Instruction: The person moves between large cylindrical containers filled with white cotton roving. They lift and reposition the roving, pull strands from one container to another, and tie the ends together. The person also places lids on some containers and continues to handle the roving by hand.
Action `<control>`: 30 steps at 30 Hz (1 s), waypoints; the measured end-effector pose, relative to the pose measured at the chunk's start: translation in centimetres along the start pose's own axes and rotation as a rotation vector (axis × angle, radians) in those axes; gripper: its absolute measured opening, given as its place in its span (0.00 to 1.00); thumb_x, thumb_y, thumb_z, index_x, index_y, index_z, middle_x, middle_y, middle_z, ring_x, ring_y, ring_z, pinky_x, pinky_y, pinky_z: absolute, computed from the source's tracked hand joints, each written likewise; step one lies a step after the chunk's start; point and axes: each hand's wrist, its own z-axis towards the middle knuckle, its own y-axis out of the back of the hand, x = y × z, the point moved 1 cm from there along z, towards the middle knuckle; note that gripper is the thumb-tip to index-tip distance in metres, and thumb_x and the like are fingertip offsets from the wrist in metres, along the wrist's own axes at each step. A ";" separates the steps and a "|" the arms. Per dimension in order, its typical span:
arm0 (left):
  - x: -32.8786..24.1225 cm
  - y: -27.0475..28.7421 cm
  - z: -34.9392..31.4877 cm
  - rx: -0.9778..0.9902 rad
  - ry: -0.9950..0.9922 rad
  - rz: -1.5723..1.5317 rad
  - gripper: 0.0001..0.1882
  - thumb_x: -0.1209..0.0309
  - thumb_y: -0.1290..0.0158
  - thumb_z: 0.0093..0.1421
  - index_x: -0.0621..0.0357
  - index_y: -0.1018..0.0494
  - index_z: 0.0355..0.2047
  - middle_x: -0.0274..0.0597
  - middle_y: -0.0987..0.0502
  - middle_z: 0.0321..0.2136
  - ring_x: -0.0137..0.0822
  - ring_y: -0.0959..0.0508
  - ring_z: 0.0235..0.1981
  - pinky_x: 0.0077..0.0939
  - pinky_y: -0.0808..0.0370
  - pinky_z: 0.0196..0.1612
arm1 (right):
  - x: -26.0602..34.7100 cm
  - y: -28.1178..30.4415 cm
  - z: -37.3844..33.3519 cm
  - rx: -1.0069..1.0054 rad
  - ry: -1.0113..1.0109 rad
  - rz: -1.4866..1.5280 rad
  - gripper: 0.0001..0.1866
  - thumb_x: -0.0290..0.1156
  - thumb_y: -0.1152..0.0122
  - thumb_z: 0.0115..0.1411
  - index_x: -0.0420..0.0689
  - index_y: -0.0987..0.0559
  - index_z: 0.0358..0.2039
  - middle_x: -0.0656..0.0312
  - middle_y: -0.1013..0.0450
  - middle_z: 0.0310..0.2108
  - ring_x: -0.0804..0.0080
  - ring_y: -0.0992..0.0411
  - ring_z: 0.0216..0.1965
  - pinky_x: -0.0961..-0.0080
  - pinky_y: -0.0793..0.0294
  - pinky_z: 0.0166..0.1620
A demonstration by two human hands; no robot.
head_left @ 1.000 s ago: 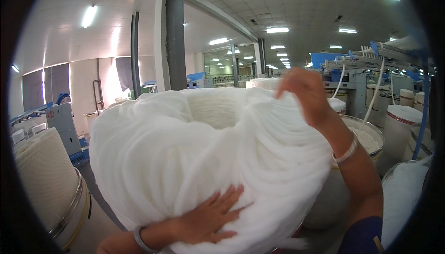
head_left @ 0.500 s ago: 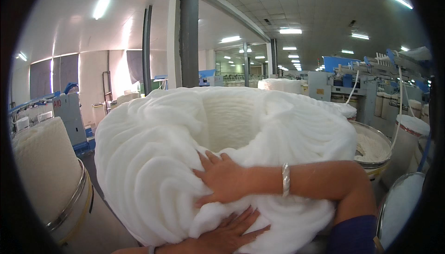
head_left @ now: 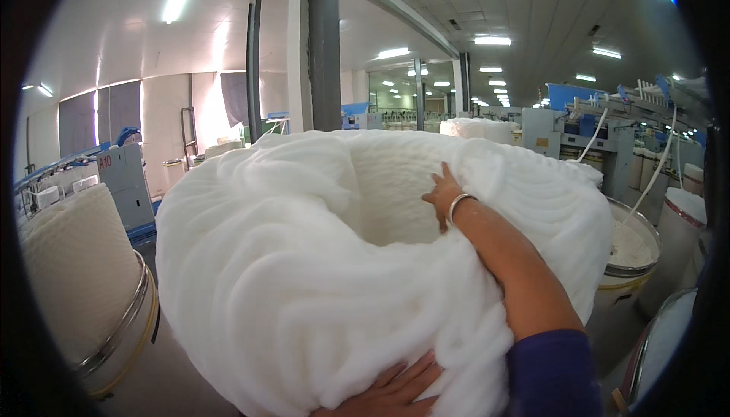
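Note:
A big ring-shaped mass of white fibre sliver [head_left: 289,280], laid in thick soft coils round a deep central hollow, fills the middle of the view. My right hand [head_left: 445,195], a silver bangle [head_left: 459,206] on its wrist, reaches to the right edge of that hollow with its fingers spread and nothing in them. Low on the near side of the coils, my left hand [head_left: 395,390] lies flat with its fingers stretched out. Its wrist is cut off by the lower edge. Whatever carries the sliver underneath is hidden.
At the left stands a can [head_left: 122,348] heaped with off-white sliver [head_left: 76,272]. An open metal-rimmed can [head_left: 631,265] holds more at the right, with a strand [head_left: 654,177] rising from it. Grey machines [head_left: 582,139] line the right background; a dark pillar [head_left: 325,44] rises behind the coils.
My right hand has gone from the near-side coils up and right to the hollow's edge. My left hand stays low on the near side, slightly lower in view. The view has shifted slightly.

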 end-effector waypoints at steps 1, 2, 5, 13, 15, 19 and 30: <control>0.0 -0.1 -0.2 -0.032 -0.014 -0.042 0.33 0.54 0.48 0.55 0.69 0.35 0.53 0.69 0.55 0.66 0.64 0.60 0.69 0.63 0.58 0.65 | 0.6 -1.4 0.5 0.054 -0.001 -0.039 0.45 0.64 0.32 0.39 0.59 0.31 0.58 0.60 0.31 0.56 0.57 0.43 0.64 0.35 0.62 0.64; 0.0 -0.3 -0.2 -0.067 -0.033 -0.085 0.33 0.55 0.48 0.55 0.69 0.34 0.53 0.68 0.55 0.66 0.64 0.59 0.69 0.63 0.58 0.65 | 1.0 -1.2 0.0 0.112 -0.005 -0.082 0.41 0.61 0.32 0.41 0.59 0.28 0.56 0.61 0.29 0.54 0.57 0.40 0.62 0.35 0.60 0.64; -0.1 -0.4 -0.2 -0.104 -0.026 -0.140 0.33 0.54 0.48 0.55 0.69 0.35 0.54 0.67 0.55 0.66 0.63 0.59 0.69 0.62 0.59 0.65 | -1.1 1.1 -2.5 0.120 -0.075 -0.056 0.29 0.54 0.31 0.44 0.56 0.20 0.47 0.62 0.24 0.48 0.57 0.32 0.57 0.36 0.54 0.63; -0.5 0.8 0.2 -0.165 -0.047 -0.065 0.35 0.53 0.50 0.57 0.68 0.37 0.56 0.66 0.55 0.66 0.62 0.58 0.69 0.62 0.57 0.65 | -19.5 14.1 -21.1 -1.167 0.344 1.836 0.20 0.43 0.38 0.56 0.42 0.23 0.43 0.60 0.24 0.39 0.63 0.24 0.38 0.66 0.28 0.51; -0.5 1.0 0.3 -0.152 -0.043 -0.039 0.34 0.53 0.50 0.57 0.67 0.37 0.56 0.67 0.55 0.66 0.62 0.58 0.69 0.62 0.56 0.65 | -21.6 12.8 -23.7 -1.282 -0.079 1.717 0.23 0.45 0.39 0.56 0.42 0.24 0.46 0.59 0.25 0.41 0.64 0.25 0.41 0.67 0.28 0.51; -0.8 1.6 0.4 -0.188 -0.064 0.043 0.33 0.53 0.52 0.59 0.68 0.35 0.55 0.67 0.50 0.65 0.62 0.53 0.68 0.58 0.53 0.65 | -19.4 9.0 -23.7 -0.603 -0.233 1.218 0.29 0.49 0.40 0.56 0.42 0.25 0.52 0.59 0.26 0.46 0.66 0.27 0.46 0.68 0.27 0.52; -0.7 2.2 0.6 -0.141 -0.072 0.074 0.32 0.57 0.50 0.62 0.62 0.41 0.62 0.63 0.44 0.62 0.63 0.49 0.65 0.46 0.52 0.67 | 0.4 12.8 -12.5 0.357 0.121 1.108 0.38 0.68 0.61 0.61 0.55 0.31 0.61 0.56 0.27 0.52 0.64 0.30 0.53 0.61 0.34 0.55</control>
